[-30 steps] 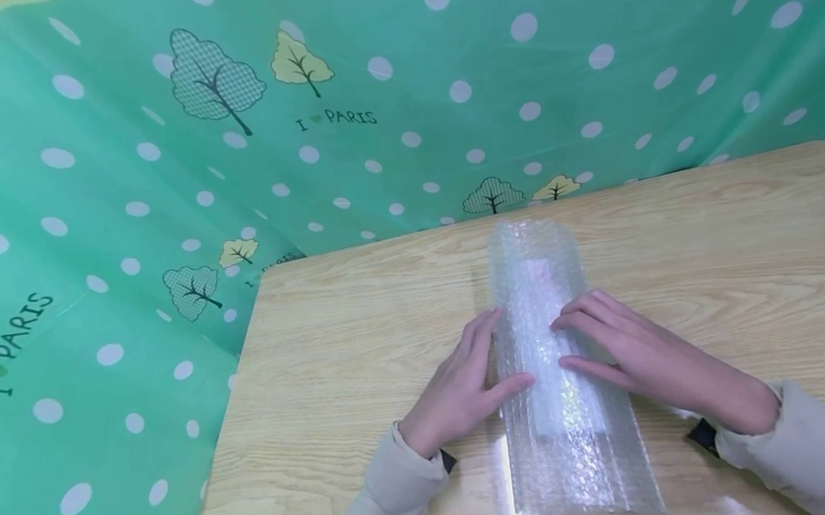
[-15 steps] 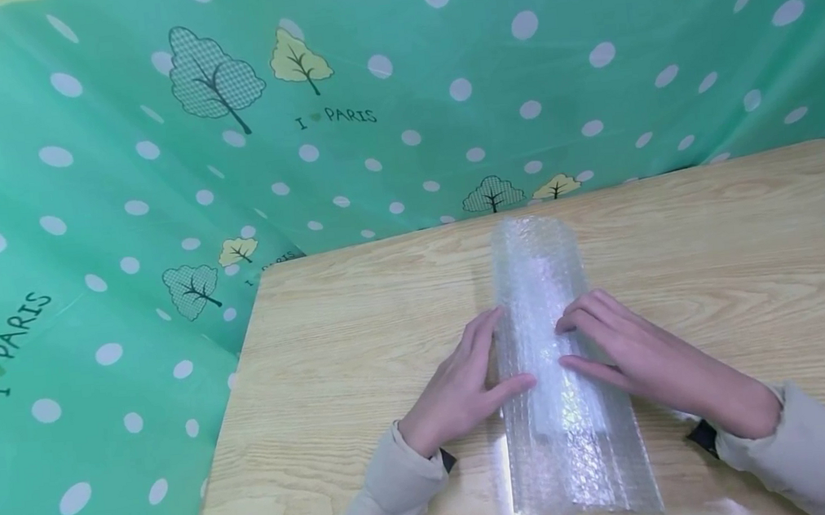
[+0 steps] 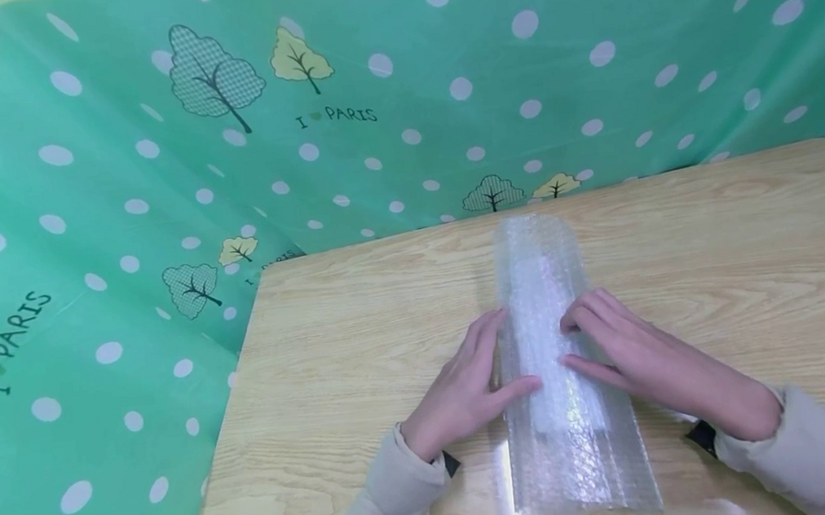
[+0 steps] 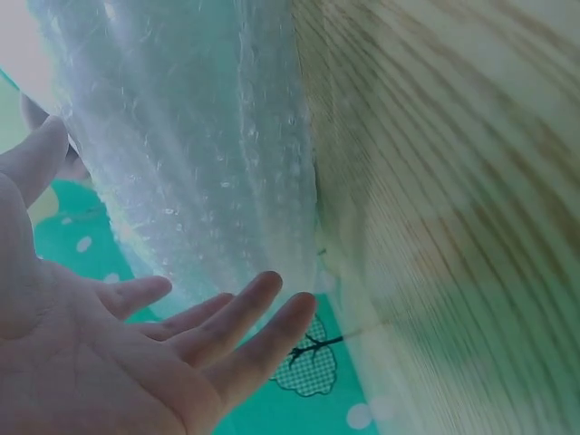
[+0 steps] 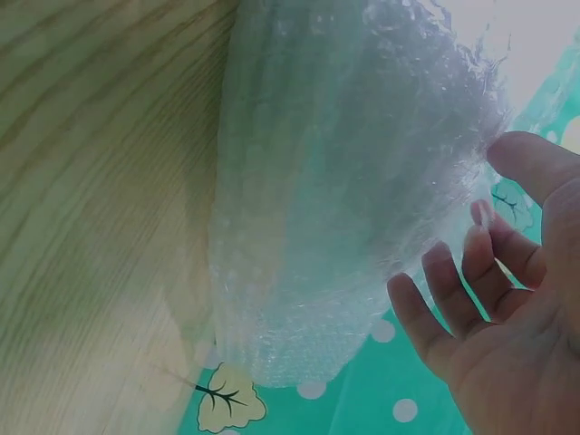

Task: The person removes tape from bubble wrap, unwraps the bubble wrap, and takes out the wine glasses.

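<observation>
A long bundle of clear bubble wrap [image 3: 582, 472] lies lengthwise on the table, with a pale oblong shape [image 3: 536, 287] showing through it; what that is I cannot tell. My left hand [image 3: 461, 388] rests against the bundle's left side, fingers fairly straight and thumb on top. In the left wrist view the fingers of the left hand [image 4: 136, 353] are spread beside the bubble wrap [image 4: 199, 154]. My right hand [image 3: 634, 344] touches the top from the right, fingers bent, thumb apart from them. The right wrist view has the right hand's fingertips [image 5: 408, 299] along the rounded wrap [image 5: 335, 181].
The wood-grain table [image 3: 344, 321] extends on both sides of the bundle. A green dotted cloth [image 3: 377, 187] hangs behind the table and along its left. Bright glare lies on the tabletop near the bundle's close end.
The bundle's left side has shifted slightly to the right, and the left hand has followed. The right fingertips have drawn slightly rightward across the wrap and bent more.
</observation>
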A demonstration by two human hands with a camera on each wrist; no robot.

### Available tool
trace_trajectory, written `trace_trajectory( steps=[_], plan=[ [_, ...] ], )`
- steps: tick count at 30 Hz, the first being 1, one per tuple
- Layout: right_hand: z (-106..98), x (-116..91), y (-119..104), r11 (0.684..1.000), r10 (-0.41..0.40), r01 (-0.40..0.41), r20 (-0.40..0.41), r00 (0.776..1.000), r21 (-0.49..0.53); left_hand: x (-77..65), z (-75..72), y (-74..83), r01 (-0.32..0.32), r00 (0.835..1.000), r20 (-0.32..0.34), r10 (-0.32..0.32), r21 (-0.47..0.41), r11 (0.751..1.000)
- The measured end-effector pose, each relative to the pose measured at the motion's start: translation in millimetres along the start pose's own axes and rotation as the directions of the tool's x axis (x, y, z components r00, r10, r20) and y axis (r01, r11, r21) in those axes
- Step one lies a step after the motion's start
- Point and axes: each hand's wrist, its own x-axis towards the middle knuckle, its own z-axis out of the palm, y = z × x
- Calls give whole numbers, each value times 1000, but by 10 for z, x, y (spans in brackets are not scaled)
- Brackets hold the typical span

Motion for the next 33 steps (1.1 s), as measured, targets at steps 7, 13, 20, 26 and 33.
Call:
trace_trajectory(
  steps=[7, 13, 20, 26, 33],
  plan=[
    [8, 6, 17, 1000, -19, 19, -30, 999, 6, 2, -2, 9, 1, 1000, 11, -1, 4, 1000],
    [3, 2, 19, 1000, -17, 17, -34, 999, -3, 9, 15, -7, -22, 1000, 3, 22, 10, 1000],
    [-14, 7, 22, 1000, -12, 12, -28, 1000, 1, 8, 32, -11, -12, 1000, 14, 12, 5, 1000],
    [-30, 3, 22, 1000, -6, 7, -31, 1000, 14, 12, 34, 1, -7, 1000, 26, 7, 11, 1000],
    [-38, 26, 38, 998, -37, 34, -82, 996, -43, 10, 35, 8, 7, 999, 34, -8, 8, 1000]
  ],
)
